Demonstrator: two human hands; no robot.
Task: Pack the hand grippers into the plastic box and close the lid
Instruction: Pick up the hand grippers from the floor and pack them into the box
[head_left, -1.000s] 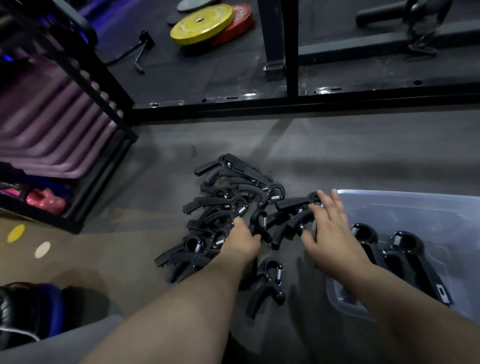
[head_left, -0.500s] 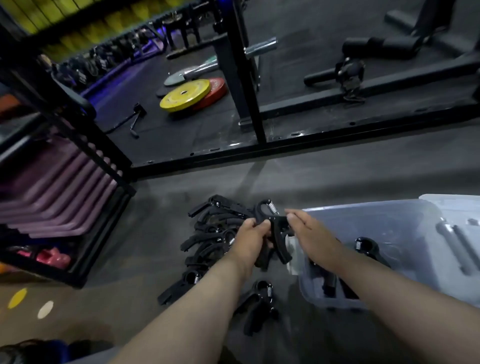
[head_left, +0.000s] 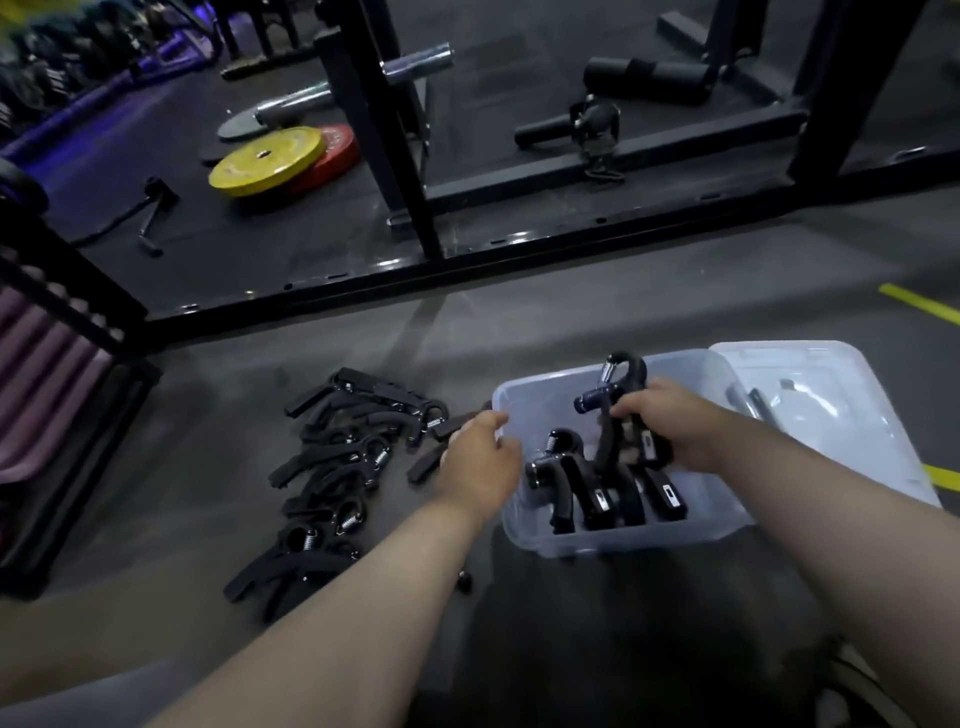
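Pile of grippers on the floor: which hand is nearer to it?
Left. The left hand is just right of the pile, between it and the box; the right hand is farther, over the box, holding one gripper.
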